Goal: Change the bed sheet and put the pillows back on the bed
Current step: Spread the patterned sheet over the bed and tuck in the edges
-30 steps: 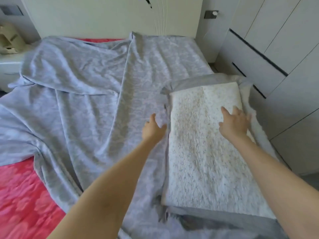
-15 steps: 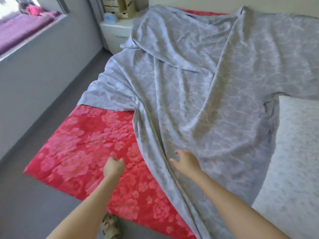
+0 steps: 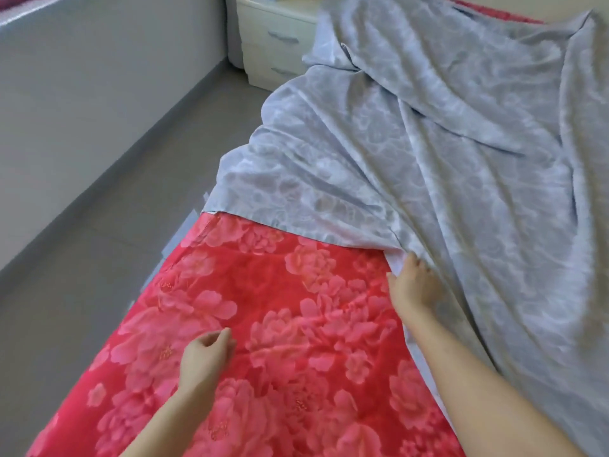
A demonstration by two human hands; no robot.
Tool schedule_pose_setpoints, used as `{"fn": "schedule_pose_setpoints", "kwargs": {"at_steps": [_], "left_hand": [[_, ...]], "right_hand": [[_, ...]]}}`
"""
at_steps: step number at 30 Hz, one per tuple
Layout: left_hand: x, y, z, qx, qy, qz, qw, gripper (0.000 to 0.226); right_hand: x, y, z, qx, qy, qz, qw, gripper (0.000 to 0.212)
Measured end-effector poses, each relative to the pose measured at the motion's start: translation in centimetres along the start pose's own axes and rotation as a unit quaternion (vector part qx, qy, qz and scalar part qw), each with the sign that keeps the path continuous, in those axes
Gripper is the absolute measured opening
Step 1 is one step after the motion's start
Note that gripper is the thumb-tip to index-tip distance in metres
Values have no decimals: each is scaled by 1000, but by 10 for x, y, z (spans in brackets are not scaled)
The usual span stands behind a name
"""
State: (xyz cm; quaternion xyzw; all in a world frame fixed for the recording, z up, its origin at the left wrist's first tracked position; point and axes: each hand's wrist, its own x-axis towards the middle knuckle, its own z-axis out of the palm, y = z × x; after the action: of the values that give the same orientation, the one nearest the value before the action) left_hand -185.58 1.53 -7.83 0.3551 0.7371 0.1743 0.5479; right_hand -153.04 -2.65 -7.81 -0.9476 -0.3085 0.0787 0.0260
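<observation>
Starting nearest, state the hands. (Inspector)

Left hand [image 3: 206, 361] lies low over the red floral sheet [image 3: 290, 331], fingers loosely curled, holding nothing. Right hand [image 3: 413, 288] is farther and to the right, its fingers curled round the near edge of the grey sheet [image 3: 445, 166]. (Assistant)

Where does the grey sheet lie? (Inspector)

It is spread, rumpled, over the far and right of the bed. Its near edge runs from the bed's left side across to the right hand. Near and left of that edge the red sheet is bare. (Assistant)

Obstructions and room to move? (Inspector)

Left of the bed a strip of grey floor [image 3: 99, 258] runs from near to far, bounded on the left by a grey wall [image 3: 82, 80]. At its far end stands a pale nightstand [image 3: 273, 41], just beside the bed, with the grey sheet hiding its right side. (Assistant)

Counts? (Inspector)

Two hands, two sheets, one nightstand with two drawer handles showing. (Assistant)
</observation>
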Motion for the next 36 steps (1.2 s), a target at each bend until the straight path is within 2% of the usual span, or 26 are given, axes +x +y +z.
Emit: {"fn": "schedule_pose_setpoints", "kwargs": {"at_steps": [1,3,5,8,10,12,14,15,17,18,20,24,29,32,36], "left_hand": [[16,8,4,-19,-16,-1,1000,15],[37,28,20,-74,-58,-20,995,16],[43,47,37,-134,-120,-72,981,23],[39,75,56,-210,-222,-146,941,52],[37,88,60,-234,-266,-177,918,72],[34,99,54,-265,-295,-194,897,89],[29,111,40,-311,-292,-204,881,88],[26,120,34,-314,-288,-198,883,75],[15,134,14,-296,-253,-167,906,37],[10,139,3,-282,-231,-144,920,27],[0,145,-23,-272,-180,-113,939,24],[-9,128,-91,-328,-64,-91,938,9],[-10,58,-189,-316,169,-39,933,15],[-21,5,-249,-234,220,-21,947,7],[-19,-59,-317,-212,263,-58,939,26]], "right_hand": [[11,-7,3,12,5,23,1000,31],[12,-16,0,67,26,24,997,24],[-16,-24,-15,150,15,-51,987,28],[-89,-39,-50,280,-122,-184,934,42],[-128,-46,-70,325,-230,-219,891,45],[-149,-51,-83,353,-295,-223,859,42],[-161,-58,-96,374,-320,-224,841,41],[-164,-63,-100,380,-326,-232,834,42],[-178,-70,-112,380,-338,-250,824,45],[-186,-73,-117,376,-333,-259,825,46],[-204,-79,-128,377,-324,-271,824,47],[-252,-92,-130,371,-368,-277,806,44],[-339,-122,-110,291,-444,-300,793,44],[-383,-145,-89,223,-444,-324,805,50],[-437,-174,-56,95,-433,-355,823,47]]}}
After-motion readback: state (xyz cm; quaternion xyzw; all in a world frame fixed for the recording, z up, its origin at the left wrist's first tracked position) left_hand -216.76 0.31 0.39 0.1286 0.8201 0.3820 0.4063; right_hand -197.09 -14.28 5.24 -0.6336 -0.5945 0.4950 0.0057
